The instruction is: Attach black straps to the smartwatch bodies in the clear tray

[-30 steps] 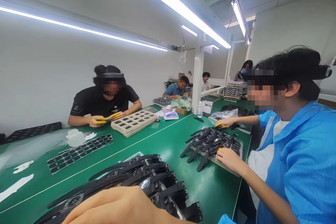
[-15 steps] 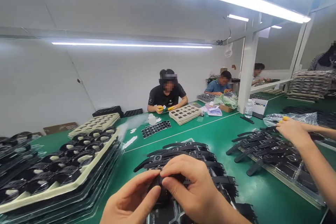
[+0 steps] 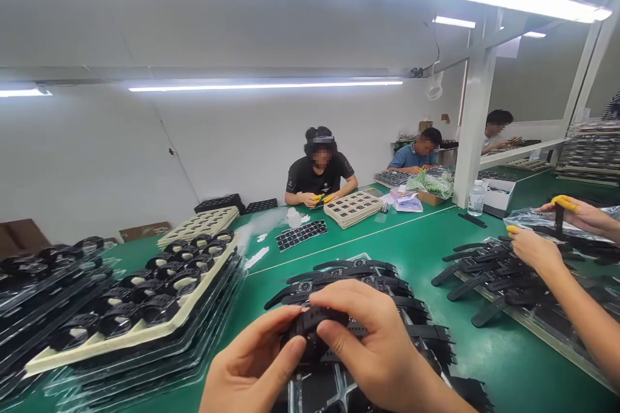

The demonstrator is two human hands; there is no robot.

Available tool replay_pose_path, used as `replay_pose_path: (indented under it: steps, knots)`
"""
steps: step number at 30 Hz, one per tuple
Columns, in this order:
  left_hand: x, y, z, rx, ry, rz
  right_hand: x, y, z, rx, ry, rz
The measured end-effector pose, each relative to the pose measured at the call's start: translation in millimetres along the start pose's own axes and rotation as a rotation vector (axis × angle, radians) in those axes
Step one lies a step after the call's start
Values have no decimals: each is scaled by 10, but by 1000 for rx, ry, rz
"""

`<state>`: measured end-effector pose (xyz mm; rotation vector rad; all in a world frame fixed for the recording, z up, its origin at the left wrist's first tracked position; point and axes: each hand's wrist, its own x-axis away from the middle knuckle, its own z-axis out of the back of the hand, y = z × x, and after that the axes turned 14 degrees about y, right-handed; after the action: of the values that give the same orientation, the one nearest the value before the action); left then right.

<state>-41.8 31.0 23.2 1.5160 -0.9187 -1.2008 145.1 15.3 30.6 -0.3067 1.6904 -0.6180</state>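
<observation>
Both my hands meet low in the middle of the view over a pile of black watches (image 3: 368, 284) on the green bench. My left hand (image 3: 252, 368) and my right hand (image 3: 372, 348) pinch one black watch (image 3: 310, 329) between thumbs and fingers, its strap running under my right fingers. The pile of strapped watches lies directly behind and beneath my hands.
A stack of trays with looped black watches (image 3: 145, 297) stands to my left. A co-worker's hands (image 3: 537, 251) with yellow finger cots work over another watch tray (image 3: 489, 277) on the right. Other people sit across the green bench (image 3: 387, 239), with beige trays (image 3: 351, 206) and a water bottle (image 3: 477, 197).
My view has swung left and down from the co-worker in blue to my own work. Both my hands came together on one watch and keep hold of it.
</observation>
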Motion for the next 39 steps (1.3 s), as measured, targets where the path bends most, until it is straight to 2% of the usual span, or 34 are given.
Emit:
replay_pose_path:
  steps: [4,8,14,18,21,24,28,30,34,39]
  knots:
    - [126,81,-63,54,57,-50,48,17,17,-5,32,-2]
    - [190,88,-124,81,6,-46,90,67,49,29,1,-10]
    - [136,-59,-55,129,-62,-97,113,99,64,50,-24,58]
    - [143,-40,-46,98,-75,-120,120,111,90,73,-53,56]
    - [161,10,-46,87,-105,-97,121,125,107,88,-76,41]
    - [178,44,-56,111,-72,-80,131,136,102,100,-70,45]
    - [188,50,-96,309,-128,22,156,149,89,125,33,73]
    - [190,46,-117,362,-119,61,160,156,92,150,70,76]
    - [186,27,-139,273,-81,67,147,168,108,169,37,88]
    - [156,-45,-164,204,-89,24,128,168,118,136,10,61]
